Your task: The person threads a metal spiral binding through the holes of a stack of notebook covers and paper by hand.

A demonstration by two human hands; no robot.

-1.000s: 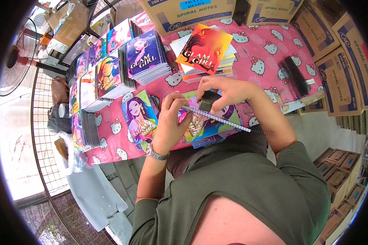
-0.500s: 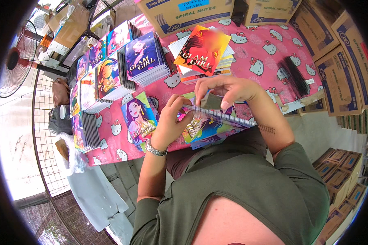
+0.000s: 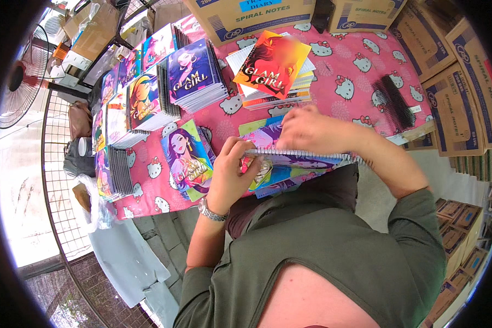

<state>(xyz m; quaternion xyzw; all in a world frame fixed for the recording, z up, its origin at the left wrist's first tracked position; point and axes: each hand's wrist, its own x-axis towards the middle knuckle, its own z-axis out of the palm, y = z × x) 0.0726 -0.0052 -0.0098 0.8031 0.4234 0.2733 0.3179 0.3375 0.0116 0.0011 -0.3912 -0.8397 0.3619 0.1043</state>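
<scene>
Spiral notebook [image 3: 300, 160] at the near edge of a pink-clothed table [image 3: 328, 65], its left end pinched in the grip of the left hand [image 3: 230, 170]; the right hand [image 3: 307, 131] blurs near the coil, its grip impossible to tell; farther back, stacked notebooks [image 3: 194, 71], then cardboard boxes [image 3: 262, 27]

"Where's the left hand [image 3: 234, 170]?"
"At the left end of the spiral notebook [image 3: 300, 159], pinching it, fingers bent."
"And the right hand [image 3: 305, 131]?"
"Blurred, just beyond the notebook's middle, forearm slanting in from its right."
</scene>
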